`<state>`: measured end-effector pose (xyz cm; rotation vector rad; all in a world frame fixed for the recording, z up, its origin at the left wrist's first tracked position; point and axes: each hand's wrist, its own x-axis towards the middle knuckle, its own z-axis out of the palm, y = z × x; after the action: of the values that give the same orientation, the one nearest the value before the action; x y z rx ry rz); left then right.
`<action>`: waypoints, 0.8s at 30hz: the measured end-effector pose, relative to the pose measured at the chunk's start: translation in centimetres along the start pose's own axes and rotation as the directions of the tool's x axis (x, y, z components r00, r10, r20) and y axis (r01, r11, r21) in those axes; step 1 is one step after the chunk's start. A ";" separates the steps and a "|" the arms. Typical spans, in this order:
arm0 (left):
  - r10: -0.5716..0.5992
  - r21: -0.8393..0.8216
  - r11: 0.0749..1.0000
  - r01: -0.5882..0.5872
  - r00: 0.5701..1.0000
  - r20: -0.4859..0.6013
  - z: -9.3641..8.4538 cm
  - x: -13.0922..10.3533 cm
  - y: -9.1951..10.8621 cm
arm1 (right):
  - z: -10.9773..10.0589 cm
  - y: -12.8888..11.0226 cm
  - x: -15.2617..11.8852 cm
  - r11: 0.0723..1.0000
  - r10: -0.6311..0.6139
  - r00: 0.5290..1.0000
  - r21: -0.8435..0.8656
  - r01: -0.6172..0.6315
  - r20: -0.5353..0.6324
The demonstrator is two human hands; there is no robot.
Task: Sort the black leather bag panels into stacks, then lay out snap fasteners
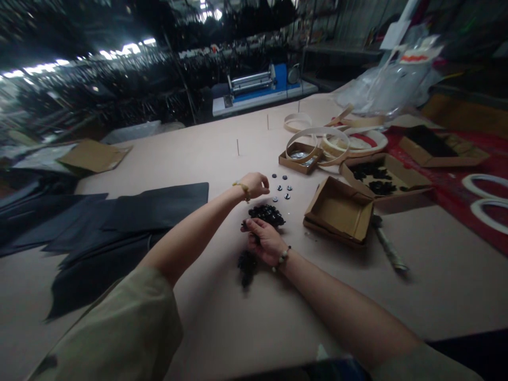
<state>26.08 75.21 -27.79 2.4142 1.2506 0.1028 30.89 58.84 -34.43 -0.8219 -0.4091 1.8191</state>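
My left hand [256,185] hovers just left of several small round pieces [280,188], dark with shiny silver centres, set out on the table. Its fingers are curled together, and whatever they may hold is hidden. My right hand [269,242] is closed, thumb against fingers, on a small black piece [245,225] whose kind I cannot make out. Right beyond it lies a heap of small black pieces [266,213]. A second, smaller cluster of black pieces [247,267] shows below the right hand, blurred.
Cardboard boxes stand to the right: a shallow brown one [339,211] and one with black parts [387,177]. A wrapped stick-like tool [389,246] lies beside them. Rolls of tape [333,145] are behind. Dark sheets [159,209] cover the left; thin pegs [238,147] stand upright.
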 end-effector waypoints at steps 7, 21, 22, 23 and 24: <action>0.368 -0.509 0.828 -0.233 0.912 0.180 -2.3 -10.9 -4.1 | 0.3 -0.3 -0.1 0.998 0.009 1.000 0.056 -0.009 0.009; -0.113 -0.595 0.803 -0.039 0.970 -0.216 3.0 -9.7 -7.9 | 0.4 0.1 -0.1 0.999 -0.052 0.999 -0.012 0.052 -0.002; -0.094 -0.450 0.893 -0.025 0.967 -0.239 3.1 -8.9 -8.5 | 0.5 0.1 -0.2 0.997 -0.063 0.998 -0.039 0.063 0.000; -0.065 -0.315 0.949 -0.014 0.969 -0.240 3.2 -8.1 -9.1 | 0.7 0.1 -0.4 0.994 -0.085 0.996 -0.075 0.085 0.003; -0.035 -0.215 0.977 -0.014 0.974 -0.223 3.3 -7.5 -9.6 | 0.8 -0.2 -0.7 0.986 -0.115 0.993 -0.122 0.116 0.008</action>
<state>15.14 73.08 -33.71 2.2546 1.2759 0.4967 30.61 58.35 -33.45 -0.8634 -0.5621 1.6999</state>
